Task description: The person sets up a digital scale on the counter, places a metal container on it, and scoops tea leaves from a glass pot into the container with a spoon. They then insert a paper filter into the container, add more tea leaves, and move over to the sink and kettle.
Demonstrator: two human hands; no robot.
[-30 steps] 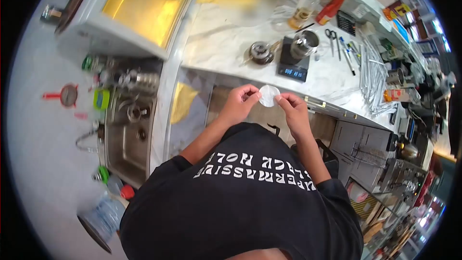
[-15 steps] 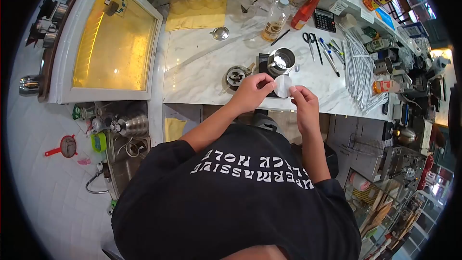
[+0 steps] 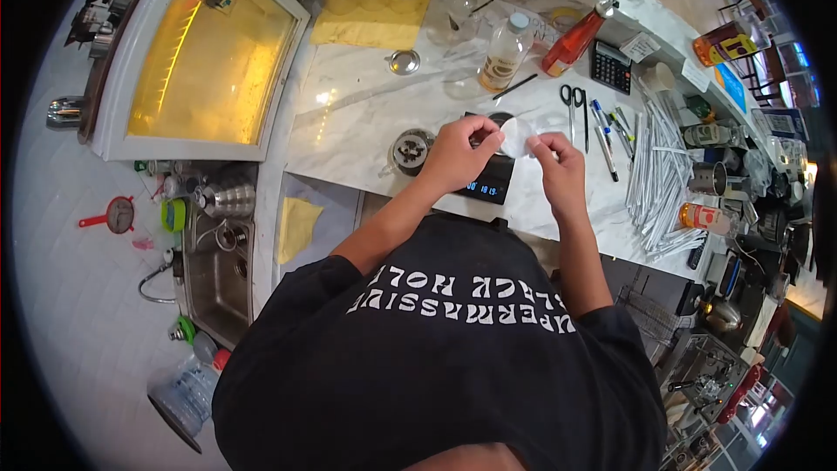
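A small round white paper disc point(image 3: 515, 137) is pinched at its left edge by my left hand point(image 3: 466, 155) and at its right edge by my right hand point(image 3: 559, 170). Both hands are above the black digital scale point(image 3: 490, 188), whose blue digits are lit. The metal cup on the scale is mostly hidden behind the disc and my left hand. Left of my left hand stands a round glass vessel point(image 3: 411, 150) with a dark top.
Beyond the hands are a clear bottle point(image 3: 506, 54), a red bottle point(image 3: 575, 40), a calculator point(image 3: 611, 67), scissors point(image 3: 568, 98), pens point(image 3: 603, 126) and a pile of wrapped straws point(image 3: 660, 183). A small metal lid point(image 3: 404, 62) lies near a yellow cloth point(image 3: 370, 24). At left is a sink point(image 3: 218, 277).
Both hands and the paper disc have moved forward from the counter's front edge to over the scale. The disc now covers most of the metal cup. The head view has shifted.
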